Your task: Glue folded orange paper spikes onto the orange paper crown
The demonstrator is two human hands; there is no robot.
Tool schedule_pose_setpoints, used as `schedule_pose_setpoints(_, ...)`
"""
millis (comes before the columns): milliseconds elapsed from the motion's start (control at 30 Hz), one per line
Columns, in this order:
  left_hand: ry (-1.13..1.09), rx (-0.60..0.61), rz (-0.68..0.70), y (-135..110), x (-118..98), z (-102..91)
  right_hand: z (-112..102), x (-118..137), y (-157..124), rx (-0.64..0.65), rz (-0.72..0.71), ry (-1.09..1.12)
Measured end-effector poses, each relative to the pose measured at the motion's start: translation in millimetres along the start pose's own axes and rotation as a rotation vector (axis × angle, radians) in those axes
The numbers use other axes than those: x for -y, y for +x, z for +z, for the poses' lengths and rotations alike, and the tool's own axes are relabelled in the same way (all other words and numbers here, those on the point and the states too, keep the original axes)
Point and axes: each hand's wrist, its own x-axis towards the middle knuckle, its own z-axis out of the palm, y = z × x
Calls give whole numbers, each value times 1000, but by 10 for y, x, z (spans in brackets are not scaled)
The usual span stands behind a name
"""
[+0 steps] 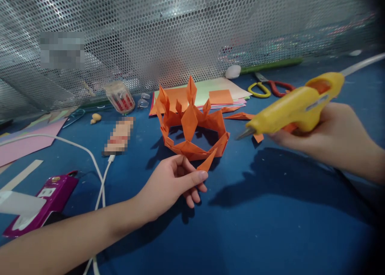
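An orange folded-paper crown [192,124] stands on the blue table [270,218]. My left hand [173,182] pinches a loose orange paper point at the crown's near rim. My right hand [331,136] grips a yellow glue gun [296,106]. Its metal nozzle points left, toward the crown's right side, a short way off it. Small orange paper pieces [240,115] lie under the gun.
Coloured paper sheets [210,92] lie behind the crown, with yellow and red scissors [270,88] to their right. A perforated metal screen [180,34] closes the back. At left are pink paper [27,144], a white cable [99,174], a purple case [51,198] and a clear box [120,96].
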Motion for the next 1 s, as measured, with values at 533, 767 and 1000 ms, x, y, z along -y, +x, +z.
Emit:
schedule_pose_setpoints(533,-7,17,-3,-9,1,-13,72,-131,-36,70,-217,-262)
schedule_pose_setpoints(767,-6,17,2,2,15,-21,77,-241,-39,43,-343,-320)
schedule_pose_setpoints(1000,-9,18,10,12,13,-14,65,-368,-2,-36,-493,-410)
